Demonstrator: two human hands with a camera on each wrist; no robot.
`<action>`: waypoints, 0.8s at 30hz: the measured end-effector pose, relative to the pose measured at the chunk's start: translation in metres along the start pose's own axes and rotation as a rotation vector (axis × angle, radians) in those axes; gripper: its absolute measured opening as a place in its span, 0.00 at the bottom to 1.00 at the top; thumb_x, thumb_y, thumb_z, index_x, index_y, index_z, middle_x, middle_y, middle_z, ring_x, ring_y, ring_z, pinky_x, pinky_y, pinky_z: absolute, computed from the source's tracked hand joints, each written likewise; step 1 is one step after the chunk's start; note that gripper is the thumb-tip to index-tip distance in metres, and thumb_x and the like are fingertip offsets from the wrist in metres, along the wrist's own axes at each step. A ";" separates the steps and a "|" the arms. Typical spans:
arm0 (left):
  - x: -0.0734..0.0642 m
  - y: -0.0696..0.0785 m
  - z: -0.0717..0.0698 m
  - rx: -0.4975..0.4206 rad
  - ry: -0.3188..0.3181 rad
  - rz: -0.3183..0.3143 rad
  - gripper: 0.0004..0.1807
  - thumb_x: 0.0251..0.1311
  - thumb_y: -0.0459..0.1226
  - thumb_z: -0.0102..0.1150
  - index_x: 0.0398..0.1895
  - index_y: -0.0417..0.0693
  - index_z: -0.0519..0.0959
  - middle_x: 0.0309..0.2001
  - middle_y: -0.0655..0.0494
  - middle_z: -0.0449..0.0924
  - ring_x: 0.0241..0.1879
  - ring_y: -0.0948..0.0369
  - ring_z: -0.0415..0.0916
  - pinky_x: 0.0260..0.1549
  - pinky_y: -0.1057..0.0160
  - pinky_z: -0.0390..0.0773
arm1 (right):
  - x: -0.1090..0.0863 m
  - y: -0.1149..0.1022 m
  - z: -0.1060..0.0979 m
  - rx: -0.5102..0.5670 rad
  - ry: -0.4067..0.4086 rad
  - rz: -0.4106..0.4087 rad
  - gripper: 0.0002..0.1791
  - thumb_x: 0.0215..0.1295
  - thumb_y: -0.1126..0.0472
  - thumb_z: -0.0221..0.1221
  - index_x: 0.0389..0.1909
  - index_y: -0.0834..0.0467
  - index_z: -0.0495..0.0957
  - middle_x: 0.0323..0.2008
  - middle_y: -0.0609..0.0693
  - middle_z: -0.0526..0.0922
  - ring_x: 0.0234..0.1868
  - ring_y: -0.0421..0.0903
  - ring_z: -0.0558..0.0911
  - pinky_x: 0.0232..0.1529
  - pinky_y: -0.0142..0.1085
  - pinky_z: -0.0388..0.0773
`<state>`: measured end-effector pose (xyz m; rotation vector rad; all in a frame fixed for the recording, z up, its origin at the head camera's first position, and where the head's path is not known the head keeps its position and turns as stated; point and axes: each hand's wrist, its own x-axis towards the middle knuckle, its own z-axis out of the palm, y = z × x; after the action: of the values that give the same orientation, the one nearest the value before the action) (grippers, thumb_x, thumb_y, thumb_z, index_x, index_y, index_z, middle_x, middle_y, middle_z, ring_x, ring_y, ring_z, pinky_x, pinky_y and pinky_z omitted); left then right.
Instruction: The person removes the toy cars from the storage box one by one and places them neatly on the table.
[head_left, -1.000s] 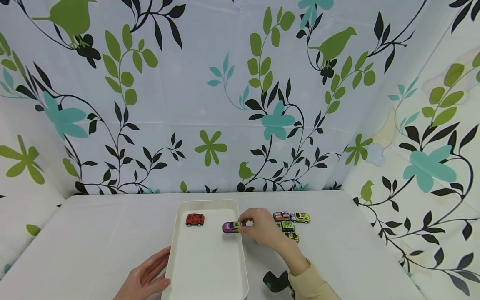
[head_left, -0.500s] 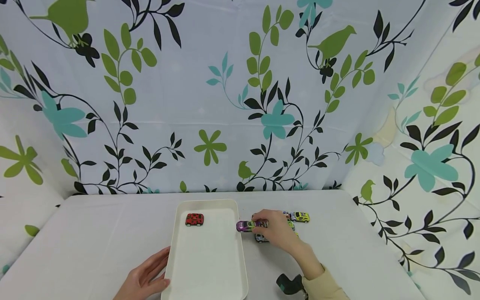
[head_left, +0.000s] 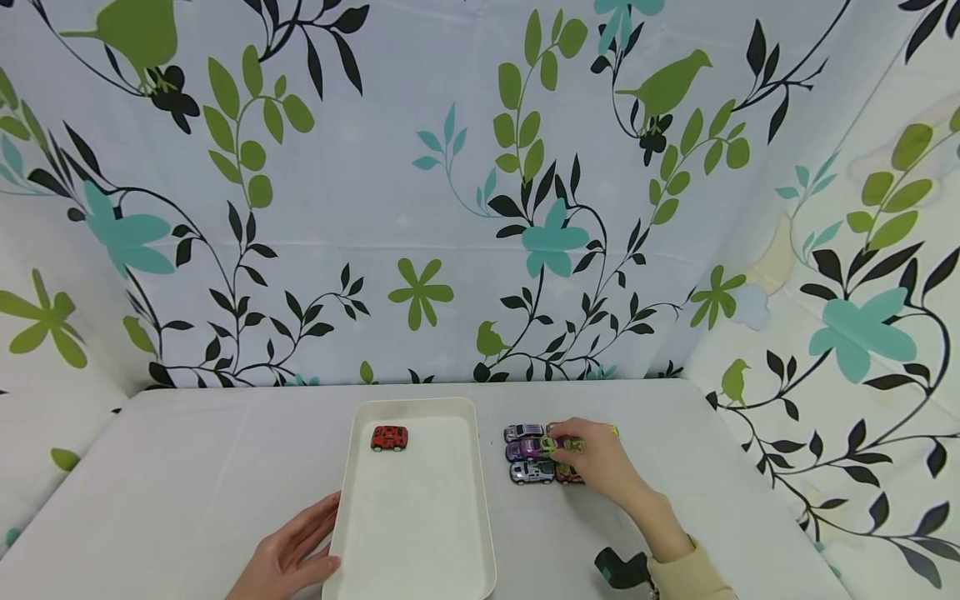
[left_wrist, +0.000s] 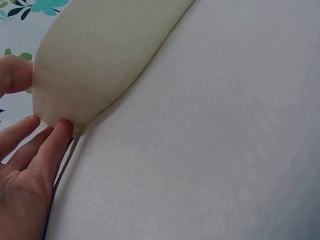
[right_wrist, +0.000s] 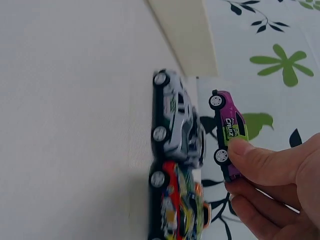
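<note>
My right hand [head_left: 600,458] pinches a purple and green toy car [right_wrist: 231,127] between thumb and fingers. In the right wrist view the car is raised off the table, beside a silver toy car [right_wrist: 175,120] and a red and yellow patterned toy car [right_wrist: 177,205]. The head view shows it among the parked toy cars, which the hand partly hides. My left hand [head_left: 288,554] rests its nearly straight fingers against the left side of a cream tray [head_left: 483,517]; the left wrist view shows them touching the outer wall [left_wrist: 100,55]. A red toy car [head_left: 389,438] with dark spots sits inside the tray.
Another silver toy car [head_left: 523,432] stands behind the purple one. More cars lie partly under the right hand. A black wrist device [head_left: 624,568] sits at the right wrist. Patterned cloth [head_left: 337,208] hangs behind the white table [head_left: 210,450].
My right hand has carried the purple toy car rightward from over the tray's right rim to the group of cars. The left hand and tray stay in place.
</note>
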<state>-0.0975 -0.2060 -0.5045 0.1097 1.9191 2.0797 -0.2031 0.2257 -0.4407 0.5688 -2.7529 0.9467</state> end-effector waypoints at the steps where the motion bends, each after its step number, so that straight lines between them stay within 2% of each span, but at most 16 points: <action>1: 0.000 0.000 0.000 0.000 0.003 -0.002 0.44 0.65 0.31 0.61 0.78 0.32 0.47 0.77 0.38 0.47 0.59 0.83 0.68 0.60 0.69 0.78 | -0.001 0.003 -0.002 -0.007 0.007 0.005 0.13 0.57 0.68 0.70 0.45 0.59 0.86 0.48 0.52 0.88 0.50 0.51 0.85 0.53 0.49 0.84; 7: 0.001 0.001 0.001 -0.005 0.024 -0.021 0.44 0.65 0.32 0.62 0.78 0.33 0.48 0.78 0.36 0.46 0.57 0.84 0.69 0.60 0.67 0.78 | -0.007 0.019 -0.012 -0.040 0.060 0.028 0.14 0.56 0.70 0.70 0.44 0.59 0.86 0.45 0.52 0.88 0.47 0.51 0.86 0.50 0.49 0.86; 16: 0.002 0.001 0.002 -0.001 0.018 -0.023 0.44 0.65 0.33 0.61 0.78 0.33 0.48 0.78 0.35 0.45 0.57 0.84 0.68 0.60 0.67 0.78 | -0.020 0.050 -0.024 -0.082 0.166 0.016 0.15 0.53 0.73 0.71 0.43 0.61 0.86 0.42 0.53 0.88 0.43 0.51 0.86 0.46 0.50 0.85; 24: 0.001 0.001 0.001 -0.010 0.010 -0.017 0.44 0.65 0.32 0.61 0.78 0.32 0.47 0.77 0.35 0.46 0.57 0.83 0.69 0.60 0.67 0.78 | -0.030 0.072 -0.035 -0.100 0.183 0.091 0.15 0.54 0.73 0.69 0.43 0.62 0.85 0.44 0.57 0.87 0.44 0.56 0.85 0.48 0.53 0.84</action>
<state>-0.0988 -0.2047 -0.5033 0.0805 1.9087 2.0823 -0.2034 0.3083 -0.4616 0.3262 -2.6619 0.8285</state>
